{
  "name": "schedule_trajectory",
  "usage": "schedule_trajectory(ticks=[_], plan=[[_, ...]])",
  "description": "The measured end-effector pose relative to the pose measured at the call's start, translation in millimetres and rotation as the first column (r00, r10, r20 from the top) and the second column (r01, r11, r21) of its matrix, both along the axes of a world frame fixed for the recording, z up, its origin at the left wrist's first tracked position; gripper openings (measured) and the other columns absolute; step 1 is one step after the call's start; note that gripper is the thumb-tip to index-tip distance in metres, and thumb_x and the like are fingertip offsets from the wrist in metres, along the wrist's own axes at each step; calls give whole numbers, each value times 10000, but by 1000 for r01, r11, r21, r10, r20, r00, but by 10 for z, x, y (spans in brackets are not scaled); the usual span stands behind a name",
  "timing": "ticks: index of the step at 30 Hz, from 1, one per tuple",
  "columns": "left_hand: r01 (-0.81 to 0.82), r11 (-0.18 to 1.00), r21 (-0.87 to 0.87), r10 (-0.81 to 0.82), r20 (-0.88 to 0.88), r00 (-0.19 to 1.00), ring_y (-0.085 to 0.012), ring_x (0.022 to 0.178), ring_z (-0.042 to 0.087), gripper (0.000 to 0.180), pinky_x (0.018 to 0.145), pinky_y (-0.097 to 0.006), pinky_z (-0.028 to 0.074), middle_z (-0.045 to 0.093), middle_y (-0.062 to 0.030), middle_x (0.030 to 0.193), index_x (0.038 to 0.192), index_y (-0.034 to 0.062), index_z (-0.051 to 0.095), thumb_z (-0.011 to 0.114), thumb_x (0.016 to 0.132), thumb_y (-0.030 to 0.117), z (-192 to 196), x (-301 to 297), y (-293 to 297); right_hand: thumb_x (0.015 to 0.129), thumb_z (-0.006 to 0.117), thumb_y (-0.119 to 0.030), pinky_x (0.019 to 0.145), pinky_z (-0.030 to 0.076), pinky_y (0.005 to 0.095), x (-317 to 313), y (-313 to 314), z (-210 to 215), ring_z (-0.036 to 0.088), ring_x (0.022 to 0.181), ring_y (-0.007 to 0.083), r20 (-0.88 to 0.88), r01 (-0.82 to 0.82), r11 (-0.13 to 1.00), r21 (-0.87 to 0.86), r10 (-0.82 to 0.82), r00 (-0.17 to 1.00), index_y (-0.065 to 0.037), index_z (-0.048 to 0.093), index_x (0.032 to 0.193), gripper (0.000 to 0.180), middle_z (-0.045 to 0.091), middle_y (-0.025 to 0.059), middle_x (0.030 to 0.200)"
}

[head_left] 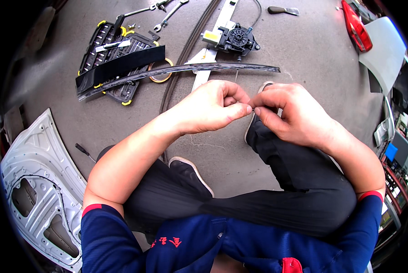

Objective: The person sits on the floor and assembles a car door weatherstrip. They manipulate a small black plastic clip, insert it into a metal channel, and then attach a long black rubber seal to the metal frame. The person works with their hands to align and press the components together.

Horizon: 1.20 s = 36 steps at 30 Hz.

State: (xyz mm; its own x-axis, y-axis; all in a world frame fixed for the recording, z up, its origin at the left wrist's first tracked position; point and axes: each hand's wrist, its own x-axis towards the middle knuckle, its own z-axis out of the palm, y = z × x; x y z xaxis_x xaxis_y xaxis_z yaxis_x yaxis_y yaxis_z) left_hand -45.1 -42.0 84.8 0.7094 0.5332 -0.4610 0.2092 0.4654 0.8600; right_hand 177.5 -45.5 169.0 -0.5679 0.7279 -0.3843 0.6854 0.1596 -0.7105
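Observation:
My left hand point(210, 107) and my right hand point(288, 111) meet fingertip to fingertip above my crossed legs. Both pinch something very small between thumb and forefinger; it is too small to tell what. A thin wire point(236, 73) runs up from near my left fingers toward a black window motor point(237, 39) on a metal regulator rail point(207, 57) lying on the concrete floor. A long dark curved trim strip point(181, 70) lies across the floor just beyond my hands.
An open black and yellow tool case point(110, 57) and wrenches point(167, 16) lie at the far left. A white car door panel point(38, 182) rests at lower left beside a screwdriver point(83, 151). A red tail lamp point(356, 27) and grey body panel point(385, 52) sit at upper right.

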Motion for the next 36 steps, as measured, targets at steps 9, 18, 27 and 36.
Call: schedule_trajectory(ticks=[9, 18, 27, 36], plan=[[-54, 983, -173, 40, -86, 995, -11, 654, 424, 214, 562, -224, 344, 550, 89, 741, 970, 47, 720, 698, 999, 258, 10, 62, -13, 864, 665, -120, 758, 553, 476, -37, -14, -33, 689, 820, 387, 109, 45, 996, 79, -53, 993, 1, 733, 926, 152, 690, 201, 807], [-245, 965, -97, 233, -117, 965, -34, 696, 458, 195, 642, -239, 400, 547, 72, 800, 1006, 75, 702, 693, 1011, 270, -205, -140, 90, 847, 665, -167, 801, 507, 328, 310, 202, 167, 635, 772, 213, -664, -116, 879, -463, -258, 702, 6, 736, 850, 187, 705, 143, 857], [-390, 677, -624, 625, 206, 753, -93, 694, 397, 243, 641, -271, 390, 393, 61, 741, 1042, 68, 651, 608, 1072, 305, -91, -217, 109, 834, 540, -255, 868, 458, 273, 269, 183, -209, 564, 875, 121, -277, 268, 613, -744, -646, 711, 49, 645, 1123, 432, 659, 74, 977], [-419, 630, -654, 693, 228, 684, -72, 683, 377, 242, 628, -262, 374, 357, 68, 738, 1097, 79, 658, 579, 1088, 308, 201, -298, 44, 946, 748, -60, 1040, 476, 307, -404, 320, -562, 552, 1131, 103, -482, 148, 828, -541, -450, 752, -93, 489, 1150, 331, 589, 40, 1305]])
